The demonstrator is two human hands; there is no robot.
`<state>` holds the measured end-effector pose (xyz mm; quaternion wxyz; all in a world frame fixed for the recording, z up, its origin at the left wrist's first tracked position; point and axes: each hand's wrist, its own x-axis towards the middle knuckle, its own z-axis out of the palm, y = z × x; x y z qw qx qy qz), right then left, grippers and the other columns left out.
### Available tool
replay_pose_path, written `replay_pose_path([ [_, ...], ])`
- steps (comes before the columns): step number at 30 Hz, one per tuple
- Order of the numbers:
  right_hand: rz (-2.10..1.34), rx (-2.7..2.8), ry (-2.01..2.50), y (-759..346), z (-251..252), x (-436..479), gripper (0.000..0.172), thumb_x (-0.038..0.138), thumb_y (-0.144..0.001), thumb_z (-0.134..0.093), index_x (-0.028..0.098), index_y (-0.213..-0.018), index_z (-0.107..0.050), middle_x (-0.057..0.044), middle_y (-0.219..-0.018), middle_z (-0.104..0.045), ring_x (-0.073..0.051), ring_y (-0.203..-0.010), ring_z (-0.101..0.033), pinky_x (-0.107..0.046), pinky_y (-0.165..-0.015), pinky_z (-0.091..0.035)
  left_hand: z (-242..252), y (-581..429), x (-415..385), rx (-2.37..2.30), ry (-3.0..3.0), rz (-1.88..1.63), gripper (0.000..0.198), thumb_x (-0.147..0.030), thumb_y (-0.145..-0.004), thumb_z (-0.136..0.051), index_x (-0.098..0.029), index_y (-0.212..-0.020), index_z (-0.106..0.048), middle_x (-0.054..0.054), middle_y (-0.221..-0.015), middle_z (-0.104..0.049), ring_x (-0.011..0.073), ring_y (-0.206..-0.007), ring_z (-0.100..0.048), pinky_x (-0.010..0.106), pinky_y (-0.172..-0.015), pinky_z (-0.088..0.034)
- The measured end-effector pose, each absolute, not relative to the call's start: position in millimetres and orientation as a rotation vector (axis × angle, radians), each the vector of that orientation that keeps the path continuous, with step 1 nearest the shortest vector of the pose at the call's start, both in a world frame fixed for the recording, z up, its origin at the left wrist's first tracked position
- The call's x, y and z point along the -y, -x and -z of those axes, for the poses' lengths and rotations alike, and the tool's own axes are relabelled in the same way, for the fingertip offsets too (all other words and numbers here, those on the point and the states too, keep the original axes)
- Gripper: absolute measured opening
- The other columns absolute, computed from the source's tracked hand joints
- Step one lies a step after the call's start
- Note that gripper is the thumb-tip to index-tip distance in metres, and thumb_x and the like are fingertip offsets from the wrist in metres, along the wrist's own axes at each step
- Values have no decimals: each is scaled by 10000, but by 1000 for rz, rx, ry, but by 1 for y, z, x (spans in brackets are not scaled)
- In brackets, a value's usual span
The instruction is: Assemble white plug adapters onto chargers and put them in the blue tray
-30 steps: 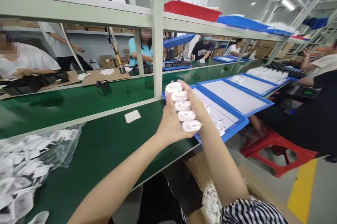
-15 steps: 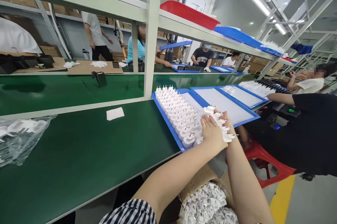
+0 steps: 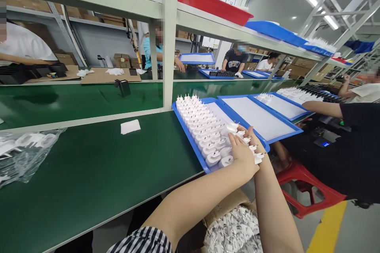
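Observation:
A blue tray (image 3: pixel 190 139) with a white liner lies at the table's front right, and rows of white plug adapters (image 3: pixel 199 124) stand on its left half. My left hand (image 3: pixel 242 157) and my right hand (image 3: pixel 257 147) are pressed together over the tray's near right part. Between them they grip a row of white plug adapters (image 3: pixel 247 139), prongs pointing right, lowered next to the filled rows. Both hands have their fingers closed around that row.
More blue trays (image 3: pixel 261 116) run to the right, where a seated person in black reaches in. A white paper slip (image 3: pixel 130 126) lies on the green mat. A plastic bag of white parts (image 3: pixel 20 150) is at left. A box of bagged plugs (image 3: pixel 234 233) sits below. Workers sit across the line.
Both hands have come down and to the right with the row of adapters, from held up in the air to resting on the tray beside the filled rows.

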<state>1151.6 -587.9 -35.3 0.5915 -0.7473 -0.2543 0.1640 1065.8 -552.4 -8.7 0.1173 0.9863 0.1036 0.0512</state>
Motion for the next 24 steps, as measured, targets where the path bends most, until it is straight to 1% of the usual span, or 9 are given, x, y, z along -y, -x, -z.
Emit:
replay_pose_path([
  [4,-513,487,1637,-1151,33,589,511,622,-651,-221,286,-893,-520,-22,-864,-601,-204,-857,-532,-309,-719,-417,9,-1064,552,-300,-2933,-136,697,-415,-561,-496,-8,-1115,-384,184,-1187,-331,360,-1120,-136,467,-912,74],
  [8,-502,442,1638,-1155,33,590,455,612,-648,-255,297,-825,-530,0,-887,-593,-206,-865,-525,-301,-703,-424,11,-1063,551,-314,-2907,-149,651,-433,-574,-474,-40,-1090,-425,169,-1164,-367,357,-1107,-160,470,-908,69],
  [11,-551,497,1612,-1159,33,588,481,626,-645,-226,287,-802,-529,-6,-865,-596,-208,-870,-520,-295,-678,-432,11,-1061,550,-284,-2892,-175,612,-421,-584,-468,-33,-1057,-457,181,-1134,-390,344,-1078,-212,456,-914,67],
  [14,-613,525,1600,-1163,33,586,519,629,-650,-202,268,-823,-533,-15,-880,-594,-213,-876,-514,-309,-685,-430,10,-1059,550,-285,-2861,-168,559,-400,-594,-456,-46,-1026,-485,175,-1094,-427,329,-1034,-274,449,-914,73],
  [18,-623,570,1608,-1166,35,584,537,614,-657,-220,242,-848,-556,-31,-894,-594,-213,-880,-511,-320,-726,-412,9,-1059,549,-307,-2867,-156,570,-404,-605,-433,-45,-1047,-461,172,-1061,-454,323,-984,-326,462,-901,85],
  [24,-596,634,1694,-1164,32,587,400,533,-642,-387,234,-801,-600,-42,-893,-600,-235,-833,-528,-339,-744,-400,11,-1063,547,-326,-2854,-151,642,-432,-580,-464,-18,-1070,-428,192,-1062,-443,341,-995,-315,487,-894,55],
])
